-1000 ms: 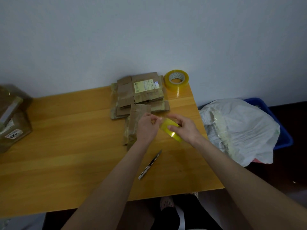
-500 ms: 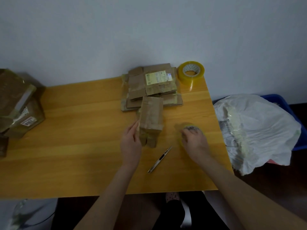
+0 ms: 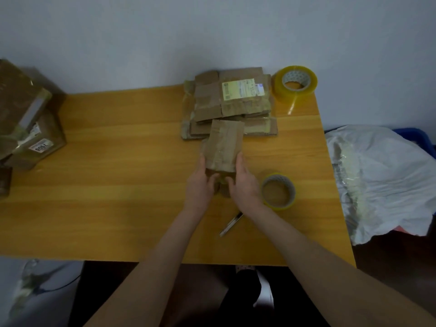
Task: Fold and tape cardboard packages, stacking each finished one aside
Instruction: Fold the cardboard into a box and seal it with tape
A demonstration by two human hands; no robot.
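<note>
Item: cardboard package [image 3: 224, 145], mid-table, its far end overlapping the flat stack [image 3: 233, 102].
- Hands: my left hand [image 3: 200, 185] and right hand [image 3: 245, 185] now both grip its near end, the thumbs apparently on the blurred flap.
- Change: half a second ago the right hand rested on the small tape roll [image 3: 278, 191], which now lies free beside it.
- Room: open tabletop [image 3: 118, 161] to the left. The knife [image 3: 231, 224] lies toward the front edge.

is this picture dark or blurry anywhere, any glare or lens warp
Head view: dim, flat light with a bluish cast, no hard shadows; faint sheen on the tape across the cardboard package that the left hand and right hand hold; print on the shipping label behind it is too soft to read; the wide lens bends the table edges; lower left corner is smeared.
</note>
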